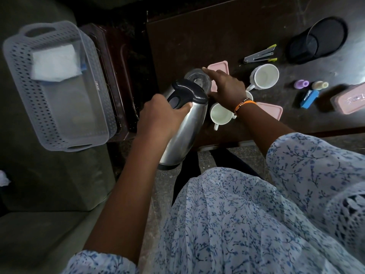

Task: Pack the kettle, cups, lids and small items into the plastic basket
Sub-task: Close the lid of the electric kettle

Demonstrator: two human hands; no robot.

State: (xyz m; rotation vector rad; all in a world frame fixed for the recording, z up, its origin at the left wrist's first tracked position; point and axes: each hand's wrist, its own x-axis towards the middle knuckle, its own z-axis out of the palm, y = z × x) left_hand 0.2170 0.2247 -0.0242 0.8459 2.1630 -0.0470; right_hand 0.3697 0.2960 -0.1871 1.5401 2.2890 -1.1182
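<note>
The left hand (158,113) grips the kettle (183,131) by its black handle, fingers curled round it, and holds the steel body tilted and clear of the table (217,36), off the near-left edge. The right hand (227,89) reaches over the kettle's mouth with fingers spread and fairly straight, touching the open lid (197,79); it seems to be pressing the lid shut, though its thumb is hidden. The step in hand looks like closing the kettle and carrying it to the basket (55,86), which sits well apart to the left on a lower surface and holds only a white folded cloth (55,63). To do it well, the lid should be pushed down fully before the swing, so it cannot flap. The kettle would best go in first, laid along the bare length of the basket, leaving room for the cups (221,115), the pink lids (270,111) and the small bottles (301,84). The cups stand just beside the kettle, so the move should go up and left, away from them.
</note>
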